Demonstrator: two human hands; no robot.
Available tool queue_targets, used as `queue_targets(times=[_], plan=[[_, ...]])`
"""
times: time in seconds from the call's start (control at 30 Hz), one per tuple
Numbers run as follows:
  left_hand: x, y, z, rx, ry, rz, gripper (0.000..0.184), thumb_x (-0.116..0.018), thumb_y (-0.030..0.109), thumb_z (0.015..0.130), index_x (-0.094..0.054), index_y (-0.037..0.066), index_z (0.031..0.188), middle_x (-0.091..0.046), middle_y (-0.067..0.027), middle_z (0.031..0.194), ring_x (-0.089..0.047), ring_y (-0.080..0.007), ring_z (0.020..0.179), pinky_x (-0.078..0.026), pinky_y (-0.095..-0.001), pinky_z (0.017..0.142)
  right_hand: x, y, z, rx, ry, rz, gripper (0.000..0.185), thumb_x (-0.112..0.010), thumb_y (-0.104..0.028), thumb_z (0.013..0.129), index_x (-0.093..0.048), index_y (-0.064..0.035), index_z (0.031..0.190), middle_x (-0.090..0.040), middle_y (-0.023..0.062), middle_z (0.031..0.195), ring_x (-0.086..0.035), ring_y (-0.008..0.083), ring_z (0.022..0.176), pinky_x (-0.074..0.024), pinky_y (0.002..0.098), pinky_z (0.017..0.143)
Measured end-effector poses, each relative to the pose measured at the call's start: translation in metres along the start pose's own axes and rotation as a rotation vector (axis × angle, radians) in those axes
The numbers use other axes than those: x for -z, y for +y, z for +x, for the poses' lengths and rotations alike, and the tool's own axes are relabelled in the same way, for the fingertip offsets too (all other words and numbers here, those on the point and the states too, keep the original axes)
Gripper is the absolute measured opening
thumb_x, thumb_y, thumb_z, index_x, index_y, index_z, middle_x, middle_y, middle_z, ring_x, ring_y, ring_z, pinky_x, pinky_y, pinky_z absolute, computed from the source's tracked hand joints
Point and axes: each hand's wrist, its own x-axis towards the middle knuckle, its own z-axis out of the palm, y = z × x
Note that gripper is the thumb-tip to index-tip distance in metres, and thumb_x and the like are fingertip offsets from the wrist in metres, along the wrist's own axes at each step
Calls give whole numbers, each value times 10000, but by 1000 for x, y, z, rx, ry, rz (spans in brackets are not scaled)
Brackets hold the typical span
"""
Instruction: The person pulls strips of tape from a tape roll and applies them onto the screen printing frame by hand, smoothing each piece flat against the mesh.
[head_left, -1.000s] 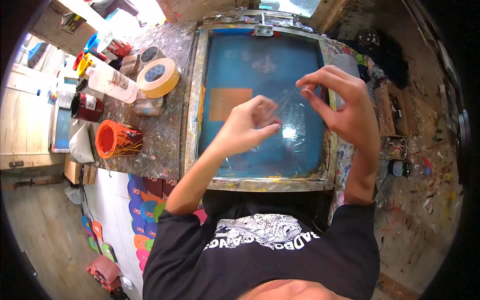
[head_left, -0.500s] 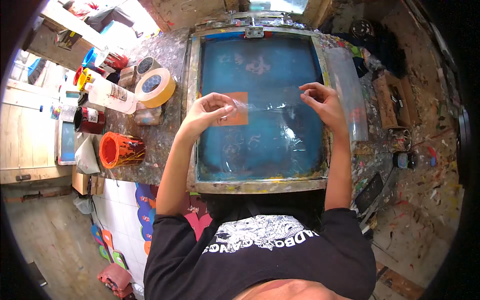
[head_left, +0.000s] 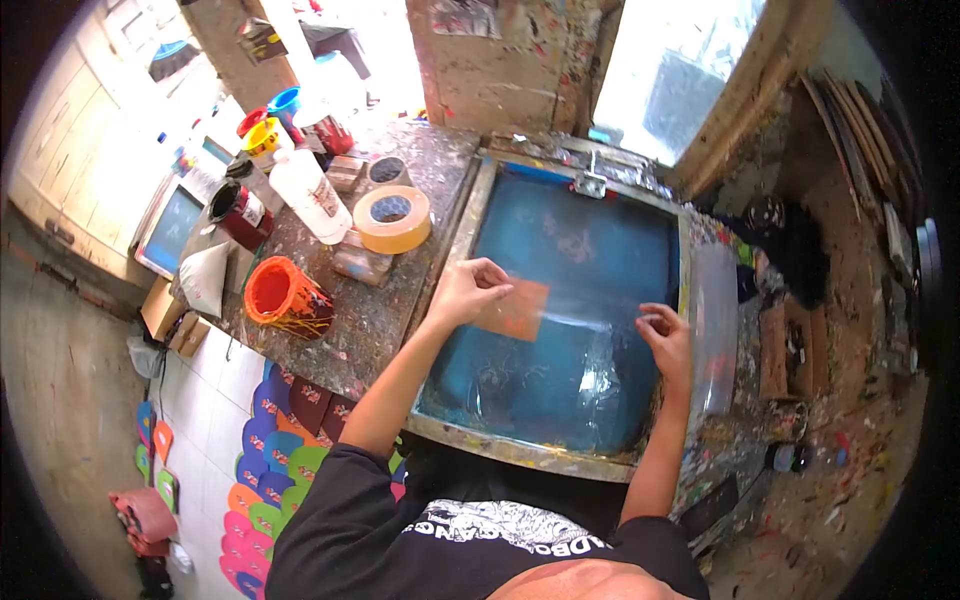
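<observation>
A strip of clear film or tape (head_left: 575, 318) stretches between my two hands, above a blue mesh screen in a paint-marked wooden frame (head_left: 530, 456). My left hand (head_left: 472, 292) pinches one end, beside an orange square (head_left: 522, 312) that shows at the screen's left part. Toward the screen's right edge, my right hand (head_left: 665, 338) pinches the other end with its fingertips. Shiny clear pieces (head_left: 598, 375) lie on the lower part of the mesh. A metal clamp (head_left: 590, 184) sits at the frame's top edge.
On the stained table (head_left: 375, 330) at left are a tape roll (head_left: 393, 220), a white bottle (head_left: 310, 195), an orange paint pot (head_left: 287, 297) and a dark red can (head_left: 240, 214). A clear sheet (head_left: 714, 330) lies right of the frame. A cardboard box (head_left: 790, 350) stands farther right.
The camera view has tilted and shifted, so the frame appears lower and slanted. Since the oldest frame, my hands have moved apart, drawing the clear strip out between them.
</observation>
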Motion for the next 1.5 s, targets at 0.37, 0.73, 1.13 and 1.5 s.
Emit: queue_targets(times=[0.37,0.73,1.13,1.5], plan=[[-6,12,-14,-30,97,64,248,-838,171,862,-732,3,1010,-761,-57,880,-706,-101,794,-569,-270,732,0,9,0,-15,65,-30,176,-817,-86,873,-755,16,1002,-747,39,878,-688,105,804,-541,258,736],[-10,11,-17,-148,150,148,316,-812,129,871,-681,10,1133,-756,-75,870,-709,-143,762,-576,-300,732,-1,1,-4,-50,14,84,155,-786,-60,903,-749,-21,1048,-734,11,940,-670,98,862,-528,250,774],[-11,-4,-9,-235,132,131,350,-810,90,872,-672,-3,1180,-762,-56,895,-699,-111,814,-553,-282,761,2,24,5,19,61,-90,209,-807,-145,881,-768,-1,1028,-767,53,899,-702,112,821,-547,261,751],[-18,7,-9,-210,144,320,335,-799,130,884,-679,22,1178,-765,-82,899,-725,-132,814,-561,-279,740,-6,9,-2,25,103,-212,246,-821,-118,861,-751,6,1061,-767,72,912,-717,122,845,-553,270,770]])
